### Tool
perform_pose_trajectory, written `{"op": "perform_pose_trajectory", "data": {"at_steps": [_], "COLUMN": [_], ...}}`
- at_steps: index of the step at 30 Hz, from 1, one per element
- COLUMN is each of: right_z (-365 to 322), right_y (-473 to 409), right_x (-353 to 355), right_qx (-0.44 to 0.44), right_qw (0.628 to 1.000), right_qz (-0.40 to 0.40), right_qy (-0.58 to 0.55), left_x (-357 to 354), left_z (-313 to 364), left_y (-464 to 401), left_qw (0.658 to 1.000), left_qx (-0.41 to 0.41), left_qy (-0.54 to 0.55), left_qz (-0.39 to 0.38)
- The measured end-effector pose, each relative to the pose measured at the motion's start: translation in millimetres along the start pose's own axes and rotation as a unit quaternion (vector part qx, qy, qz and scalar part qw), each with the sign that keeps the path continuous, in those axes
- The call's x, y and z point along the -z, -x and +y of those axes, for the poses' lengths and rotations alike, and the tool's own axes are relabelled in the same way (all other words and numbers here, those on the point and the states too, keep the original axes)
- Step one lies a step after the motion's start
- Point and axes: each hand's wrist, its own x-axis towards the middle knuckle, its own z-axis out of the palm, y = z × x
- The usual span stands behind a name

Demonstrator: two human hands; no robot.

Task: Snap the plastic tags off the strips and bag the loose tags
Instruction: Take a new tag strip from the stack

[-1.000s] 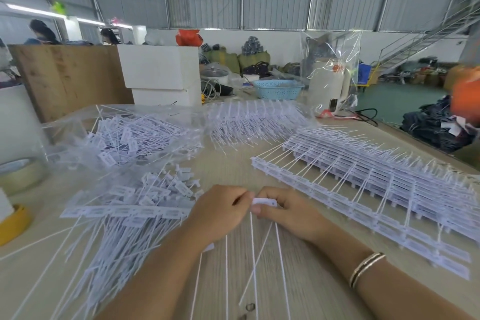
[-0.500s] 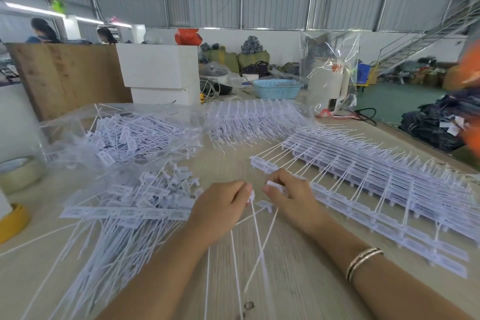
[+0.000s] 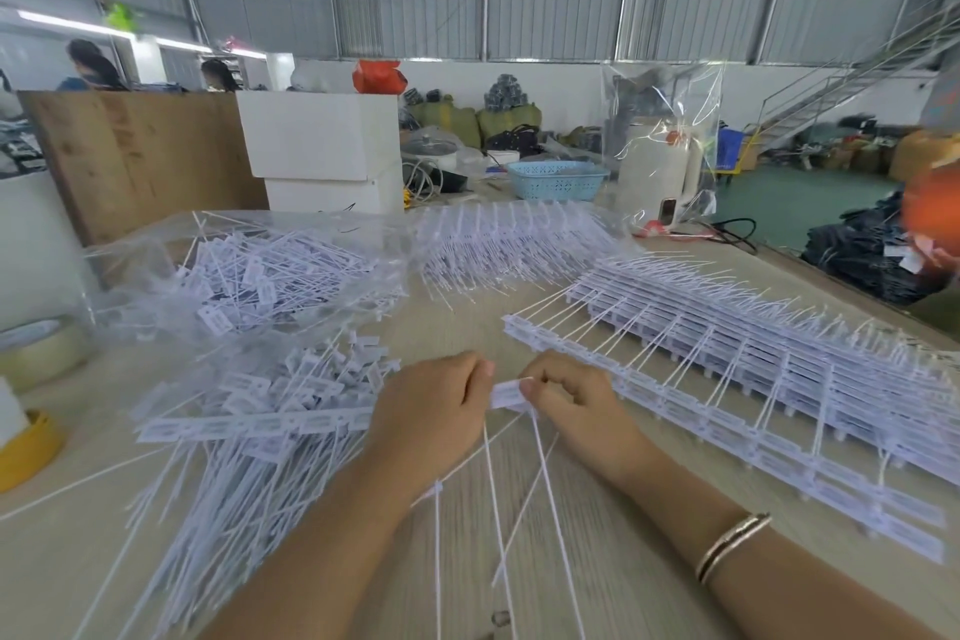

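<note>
Tag (image 3: 506, 394) sits between my hands above the table (image 3: 597, 577): right hand (image 3: 569, 395) pinches it, left hand (image 3: 434, 405) curls on the adjoining strip piece. Risk: uneven twist snaps the thin tail, or the freed tag flicks away.

White tags (image 3: 506, 392), light-blue lattice basket (image 3: 556, 179), yellow tape roll (image 3: 26, 450)

Loose tags (image 3: 270, 395) lie left of the hands (bagged tags (image 3: 249, 276) behind), strips (image 3: 753, 379) right.

corrugated metal walls (image 3: 467, 16), green floor (image 3: 795, 203), staircase (image 3: 852, 83)
</note>
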Motion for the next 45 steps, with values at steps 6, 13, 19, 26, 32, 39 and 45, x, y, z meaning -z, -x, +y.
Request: {"op": "perform_pose_trajectory", "data": {"at_steps": [6, 13, 19, 26, 32, 39, 45], "right_z": [1.6, 2.2, 5.2, 3.8, 1.5, 0.3, 8.0], "right_y": [3.3, 0.1, -0.6, -2.8, -3.4, -2.2, -5.9], "right_x": [-5.8, -2.0, -0.4, -3.9, -8.4, -6.3, 3.1], "right_qx": [-0.027, -0.04, -0.032, 0.034, 0.062, 0.036, -0.012], "right_qw": [0.994, 0.991, 0.989, 0.998, 0.997, 0.978, 0.971], "right_qz": [-0.102, -0.076, -0.066, -0.013, 0.044, 0.01, 0.04], "right_qy": [0.012, -0.102, -0.13, -0.06, 0.011, -0.205, -0.236], "left_x": [-1.7, 3.7, -4.6, -9.8, -11.4, -7.4, 0.7], "left_z": [3.2, 6.1, 6.2, -3.8, -1.5, 6.7, 1.1], "left_y": [0.4, -1.1, -1.3, -9.2, -10.3, -5.7, -5.4], "left_qw": [0.999, 0.97, 0.999, 0.972, 0.943, 0.936, 0.909], "left_qx": [0.013, -0.012, 0.016, 0.084, 0.127, 0.121, 0.16], "left_qy": [-0.042, -0.238, -0.033, 0.216, 0.307, 0.331, 0.384], "left_qz": [-0.022, 0.051, 0.003, -0.033, -0.029, -0.022, 0.026]}}
